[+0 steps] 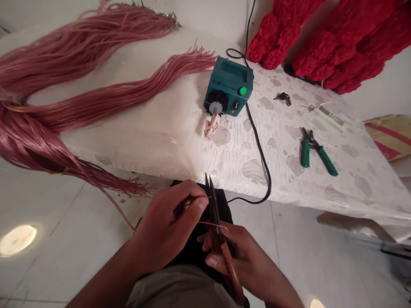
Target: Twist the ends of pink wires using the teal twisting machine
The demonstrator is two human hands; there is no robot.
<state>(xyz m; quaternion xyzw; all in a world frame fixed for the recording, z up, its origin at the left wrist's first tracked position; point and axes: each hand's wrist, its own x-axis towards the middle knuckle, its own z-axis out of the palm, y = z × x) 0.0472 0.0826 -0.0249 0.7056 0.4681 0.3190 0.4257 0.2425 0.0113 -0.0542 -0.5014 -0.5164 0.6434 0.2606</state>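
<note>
My left hand (173, 218) is closed in a pinch on a thin pink cord (118, 210), which comes over from the bundle at the left. A short cord end sticks out past the fingertips beside the scissor blades, and another end lies across toward my right hand. In my right hand (242, 256) is a pair of scissors (215, 205) with orange-brown handles, the blades pointing up and slightly apart. Whether the blades touch the cord I cannot tell. Both hands are over my lap, just in front of the table edge.
On the table (180, 154) stands a green motor box (229, 83) with a clip on its shaft and a black cable (261, 154). Bundles of pink cord (128, 96) lie left. Green-handled pliers (317, 152), keys (283, 98), a pale device (327, 117) and red flower bunches (346, 42) are right.
</note>
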